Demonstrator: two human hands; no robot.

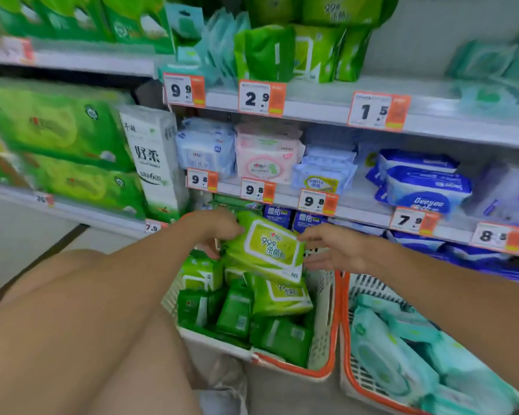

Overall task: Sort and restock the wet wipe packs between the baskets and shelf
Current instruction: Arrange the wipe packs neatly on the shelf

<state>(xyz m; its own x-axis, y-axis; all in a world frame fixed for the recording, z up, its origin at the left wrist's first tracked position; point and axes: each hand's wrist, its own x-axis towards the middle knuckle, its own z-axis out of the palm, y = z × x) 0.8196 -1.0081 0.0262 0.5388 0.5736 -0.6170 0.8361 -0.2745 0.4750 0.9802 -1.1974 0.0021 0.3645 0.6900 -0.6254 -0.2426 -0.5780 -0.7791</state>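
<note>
My left hand grips the upper left end of a light green wet wipe pack, which hangs tilted above the left basket. That white basket with an orange rim is full of several green packs. My right hand reaches to the pack's right edge with its fingers spread, touching or almost touching it. The right basket holds several teal packs. Behind, the shelf carries blue and pink wipe packs.
Green tissue bundles fill the shelves at left, beside a tall white tissue pack. Orange price tags line the shelf edges. My bare knee fills the lower left. Green pouches stand on the upper shelf.
</note>
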